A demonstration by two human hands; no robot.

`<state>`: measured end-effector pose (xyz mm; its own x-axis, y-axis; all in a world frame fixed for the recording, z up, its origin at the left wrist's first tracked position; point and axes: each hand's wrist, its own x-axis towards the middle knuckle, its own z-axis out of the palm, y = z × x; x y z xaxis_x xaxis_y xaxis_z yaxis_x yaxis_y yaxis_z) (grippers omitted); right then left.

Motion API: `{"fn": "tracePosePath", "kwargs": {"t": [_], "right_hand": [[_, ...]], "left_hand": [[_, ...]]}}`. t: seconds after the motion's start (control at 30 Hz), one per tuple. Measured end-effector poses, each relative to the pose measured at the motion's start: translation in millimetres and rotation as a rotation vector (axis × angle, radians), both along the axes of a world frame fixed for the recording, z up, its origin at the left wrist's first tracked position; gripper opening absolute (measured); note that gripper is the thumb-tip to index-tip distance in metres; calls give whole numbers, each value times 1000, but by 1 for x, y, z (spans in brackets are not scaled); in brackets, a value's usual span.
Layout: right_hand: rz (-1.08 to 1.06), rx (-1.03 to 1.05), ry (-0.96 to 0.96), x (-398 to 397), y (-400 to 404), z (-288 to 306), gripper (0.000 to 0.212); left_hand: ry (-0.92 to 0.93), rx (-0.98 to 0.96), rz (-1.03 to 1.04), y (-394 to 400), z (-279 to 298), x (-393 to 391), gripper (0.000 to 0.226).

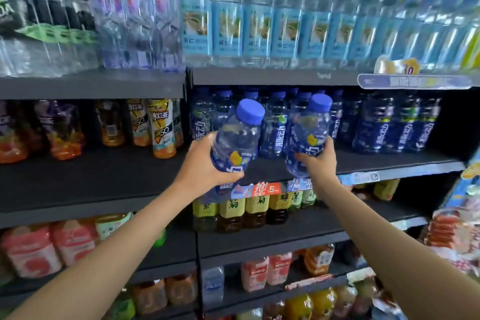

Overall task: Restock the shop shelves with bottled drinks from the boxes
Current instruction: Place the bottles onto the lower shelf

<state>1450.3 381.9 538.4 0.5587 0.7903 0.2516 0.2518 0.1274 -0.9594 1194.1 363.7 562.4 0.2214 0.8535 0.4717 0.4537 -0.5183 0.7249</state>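
My left hand (201,163) grips a clear blue-capped drink bottle (237,138) with a dark blue label, tilted in front of the middle shelf (376,163). A second bottle of the same kind (310,135) is gripped low on its body by my right hand (320,161), its base just above the shelf's front edge. Behind both stand several matching blue bottles (405,127) in rows on that shelf. No box is in view.
The top shelf (272,75) carries light-blue water bottles (259,23) and clear ones at left. Orange and yellow tea bottles (161,127) stand on the left middle shelf with bare board in front. Tea and pink juice bottles fill the lower shelves.
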Motion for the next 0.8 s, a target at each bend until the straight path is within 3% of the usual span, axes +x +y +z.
{"fn": "tracePosePath", "kwargs": {"t": [0.13,0.2,0.3,0.57,0.7,0.8], "right_hand": [[-130,-90,33,32,48,-16,75],[-181,-110,23,46,63,-15,73],[-246,-174,-94,66,79,-7,70],[-213,-396,-392,120,112,2,75],[-113,-380,-303,135,122,2,85],[-28,-191,-284,140,106,-5,75]], "left_hand": [[35,47,33,35,0,24,64],[30,-8,40,52,-3,35,67],[40,-59,22,70,-9,52,78],[91,-95,-10,92,-15,119,77],[106,-138,44,95,-18,162,85],[81,-185,130,100,-19,194,63]]}}
